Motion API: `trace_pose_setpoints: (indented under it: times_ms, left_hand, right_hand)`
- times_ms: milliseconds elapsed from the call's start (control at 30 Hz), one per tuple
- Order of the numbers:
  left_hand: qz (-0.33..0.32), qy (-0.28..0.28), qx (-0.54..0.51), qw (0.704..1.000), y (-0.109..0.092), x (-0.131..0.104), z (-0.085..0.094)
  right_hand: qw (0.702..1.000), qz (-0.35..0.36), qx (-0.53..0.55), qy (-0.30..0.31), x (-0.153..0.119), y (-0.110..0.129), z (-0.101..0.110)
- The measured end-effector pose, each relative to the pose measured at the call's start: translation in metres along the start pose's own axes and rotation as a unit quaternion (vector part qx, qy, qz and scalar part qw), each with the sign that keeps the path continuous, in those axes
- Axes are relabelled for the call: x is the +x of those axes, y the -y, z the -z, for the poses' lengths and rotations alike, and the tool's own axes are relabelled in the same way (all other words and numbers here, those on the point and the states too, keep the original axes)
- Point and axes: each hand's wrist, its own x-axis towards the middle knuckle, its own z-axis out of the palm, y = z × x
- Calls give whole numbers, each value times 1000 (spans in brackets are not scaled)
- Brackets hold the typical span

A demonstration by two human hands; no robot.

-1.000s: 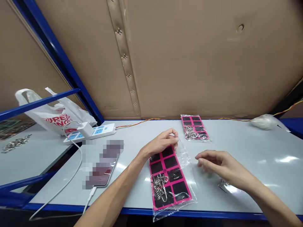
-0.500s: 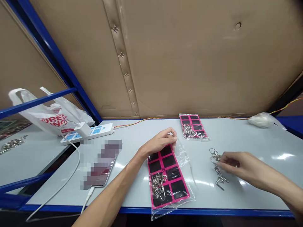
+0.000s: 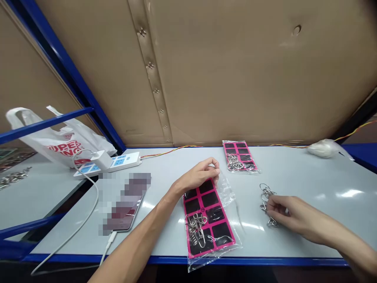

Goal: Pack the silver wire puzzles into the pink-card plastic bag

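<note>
My left hand [image 3: 198,175] is closed in a pinch at the top end of a clear plastic bag [image 3: 226,192]. In the bag lies a pink card with black squares [image 3: 209,199], and several bent metal wire puzzle pieces [image 3: 198,230] sit over its lower left squares. On the right, my right hand [image 3: 290,214] has thumb and fingers pinched over a small pile of loose metal wire puzzle pieces [image 3: 266,190]. Its fingertips are among them, and the piece between them is partly hidden.
A second bagged pink card [image 3: 238,151] lies at the back. To the left are a phone [image 3: 132,208] on a white cable, a power strip [image 3: 125,160] and a white carrier bag [image 3: 64,137]. A tied plastic bundle [image 3: 322,149] lies back right, before a cardboard wall [image 3: 235,78].
My right hand has shifted slightly down over the loose metal pieces, and the lower ones have moved under its fingers. My left hand stays at the bag's top.
</note>
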Motion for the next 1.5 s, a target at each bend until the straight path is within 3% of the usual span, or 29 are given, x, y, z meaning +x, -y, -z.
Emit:
trace_pose_setpoints:
  times_ms: [233, 500, 800, 1000, 1133, 1233, 1367, 1500]
  left_hand:
    - [2, 2, -3, 1000, 0, 0, -1]
    - [-5, 4, -24, 1000, -1, 0, -1]
    - [-20, 34, -57, 998, -1, -1, -3]
    - [-4, 26, -53, 998, 1, 0, -2]
    - [-9, 19, -53, 998, 3, 1, -1]
    - [-15, 21, -67, 997, 3, 1, 0]
    - [-19, 27, -70, 997, 4, 1, 0]
    - [-21, 14, -55, 998, 2, 0, 1]
  right_hand:
    - [998, 13, 57, -39, -4, 5, 2]
    - [973, 58, 209, -77, -1, 31, 4]
    - [950, 123, 287, 0, 17, 89, -9]
    - [904, 136, 401, 64, 25, 118, -15]
    - [898, 138, 399, 123, 31, 120, -22]
    - [904, 139, 383, 129, 34, 115, -27]
    - [917, 124, 369, 83, 27, 104, -24]
    - [957, 86, 276, -8, 5, 84, -10]
